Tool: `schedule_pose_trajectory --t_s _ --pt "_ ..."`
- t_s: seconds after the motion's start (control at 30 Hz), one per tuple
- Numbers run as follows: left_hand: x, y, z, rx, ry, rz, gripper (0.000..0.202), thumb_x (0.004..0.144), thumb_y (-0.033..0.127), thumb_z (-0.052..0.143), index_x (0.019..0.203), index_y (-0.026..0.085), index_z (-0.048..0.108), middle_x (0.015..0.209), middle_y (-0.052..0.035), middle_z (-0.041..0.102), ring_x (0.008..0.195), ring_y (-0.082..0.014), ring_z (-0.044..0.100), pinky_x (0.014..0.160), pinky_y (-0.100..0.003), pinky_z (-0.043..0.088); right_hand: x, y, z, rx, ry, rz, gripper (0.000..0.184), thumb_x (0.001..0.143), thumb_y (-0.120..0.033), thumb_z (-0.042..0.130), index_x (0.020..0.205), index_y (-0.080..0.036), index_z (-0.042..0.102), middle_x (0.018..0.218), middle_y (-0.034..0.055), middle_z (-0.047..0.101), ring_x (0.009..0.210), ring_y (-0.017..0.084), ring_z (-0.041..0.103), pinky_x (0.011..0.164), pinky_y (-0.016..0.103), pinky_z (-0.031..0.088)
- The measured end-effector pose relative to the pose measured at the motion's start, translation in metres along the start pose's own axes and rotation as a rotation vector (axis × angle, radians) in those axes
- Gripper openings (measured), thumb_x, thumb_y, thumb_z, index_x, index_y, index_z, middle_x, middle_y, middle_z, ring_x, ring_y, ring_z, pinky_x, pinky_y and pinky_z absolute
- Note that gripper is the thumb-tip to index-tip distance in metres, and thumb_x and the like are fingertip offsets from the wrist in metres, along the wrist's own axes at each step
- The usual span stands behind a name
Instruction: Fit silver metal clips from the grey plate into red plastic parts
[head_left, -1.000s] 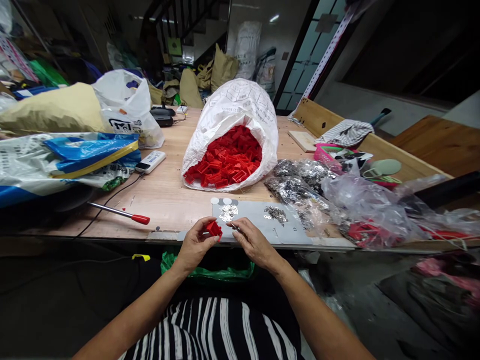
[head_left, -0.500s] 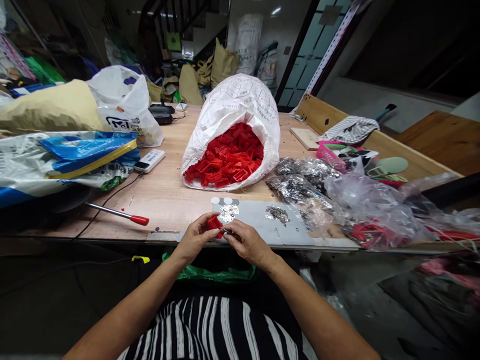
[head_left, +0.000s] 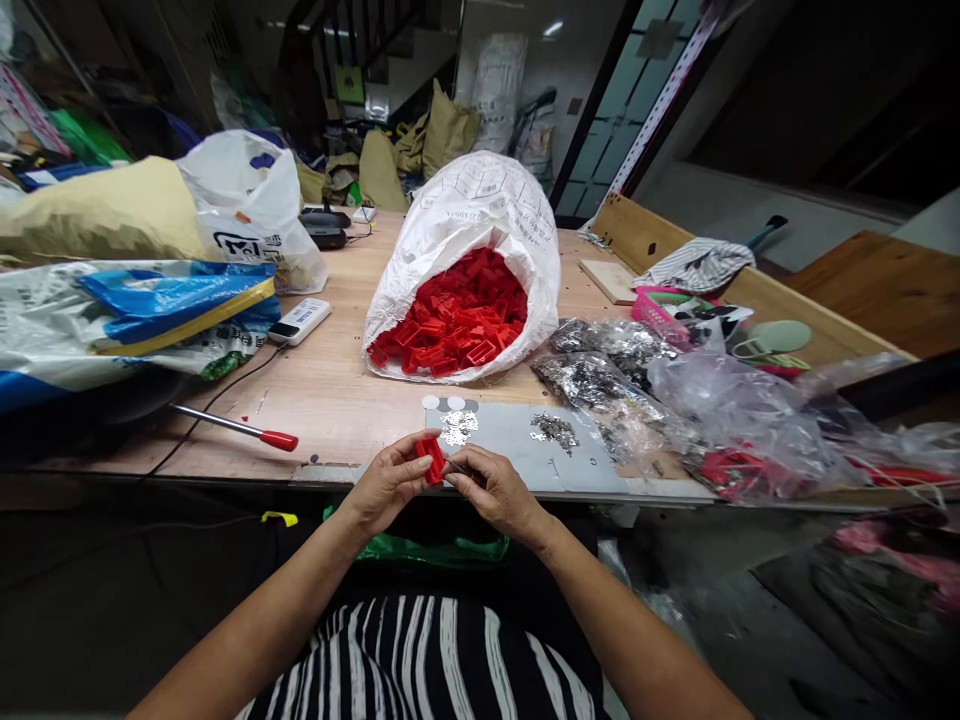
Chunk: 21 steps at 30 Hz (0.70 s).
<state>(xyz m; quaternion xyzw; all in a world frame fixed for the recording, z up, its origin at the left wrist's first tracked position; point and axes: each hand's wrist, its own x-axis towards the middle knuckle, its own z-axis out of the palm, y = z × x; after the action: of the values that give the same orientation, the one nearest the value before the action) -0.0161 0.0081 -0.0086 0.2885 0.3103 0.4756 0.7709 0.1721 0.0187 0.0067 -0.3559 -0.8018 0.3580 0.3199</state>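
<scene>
My left hand (head_left: pixel 386 485) pinches a small red plastic piece (head_left: pixel 430 458) at the table's front edge. My right hand (head_left: pixel 491 488) is closed beside it, fingertips pressed to the piece's right side around a thin metal part (head_left: pixel 456 466) that I can barely make out. Just beyond the hands lie two small heaps of silvery metal bits (head_left: pixel 459 426) on a grey sheet (head_left: pixel 517 440). Further back a white sack (head_left: pixel 480 225) lies on its side, spilling many red plastic pieces (head_left: pixel 450 325).
A red-handled screwdriver (head_left: pixel 238 427) lies at the left front. Blue, white and tan bags (head_left: pixel 142 310) crowd the left. A white remote (head_left: pixel 301 320) sits behind. Clear bags of metal parts (head_left: pixel 622 385) and a pink basket (head_left: pixel 660 305) fill the right.
My right hand has closed in from the right onto the red piece held by my left. Both hands stay at the table edge.
</scene>
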Motion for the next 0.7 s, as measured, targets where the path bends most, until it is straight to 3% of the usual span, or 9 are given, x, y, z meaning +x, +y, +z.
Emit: schedule_pose_trajectory --t_s 0.23,0.33,0.43,0.6,0.7 --pt "-0.001 -0.002 0.002 -0.006 0.01 0.015 0.044 0.072 0.017 0.072 0.115 0.02 0.063 0.102 -0.0072 0.066 0.093 -0.0192 0.062 0.082 -0.032 0.049 -0.004 0.001 -0.001 0.077 0.004 0.115 0.018 0.085 -0.023 0.061 0.102 -0.019 0.059 0.084 -0.0005 0.059 0.067 0.011 0.049 0.062 0.022 0.04" --pt "0.0 -0.004 0.001 0.067 0.032 0.052 0.048 0.068 0.016 0.074 0.114 0.02 0.062 0.099 -0.0058 0.066 0.092 -0.0186 0.062 0.08 -0.03 0.049 -0.006 0.003 -0.005 0.044 0.03 0.115 0.022 0.089 -0.025 0.054 0.111 -0.021 0.058 0.091 0.0013 0.059 0.075 0.012 0.052 0.07 0.024 0.043" --pt "0.004 -0.01 -0.004 0.225 0.04 0.148 0.051 0.066 0.017 0.076 0.114 0.02 0.059 0.096 -0.0051 0.067 0.089 -0.018 0.063 0.08 -0.03 0.049 -0.008 0.009 -0.008 -0.038 0.049 0.08 0.027 0.093 -0.022 0.046 0.116 -0.022 0.059 0.101 0.0049 0.058 0.09 0.015 0.055 0.083 0.029 0.044" --pt "0.013 -0.016 -0.016 0.696 0.038 0.379 0.038 0.07 0.018 0.071 0.107 0.02 0.061 0.106 -0.0051 0.065 0.094 -0.0173 0.062 0.089 -0.031 0.047 -0.011 0.021 -0.005 -0.205 0.048 0.161 0.029 0.089 -0.019 0.051 0.116 -0.021 0.062 0.09 0.0049 0.061 0.083 0.016 0.059 0.078 0.028 0.047" --pt "0.018 -0.017 -0.022 0.91 0.051 0.417 0.036 0.071 0.016 0.069 0.107 0.02 0.063 0.104 -0.0041 0.066 0.092 -0.0168 0.063 0.087 -0.03 0.048 -0.012 0.024 -0.001 -0.3 0.042 0.176 0.023 0.086 -0.019 0.056 0.108 -0.021 0.064 0.091 0.0044 0.066 0.084 0.017 0.061 0.078 0.029 0.047"
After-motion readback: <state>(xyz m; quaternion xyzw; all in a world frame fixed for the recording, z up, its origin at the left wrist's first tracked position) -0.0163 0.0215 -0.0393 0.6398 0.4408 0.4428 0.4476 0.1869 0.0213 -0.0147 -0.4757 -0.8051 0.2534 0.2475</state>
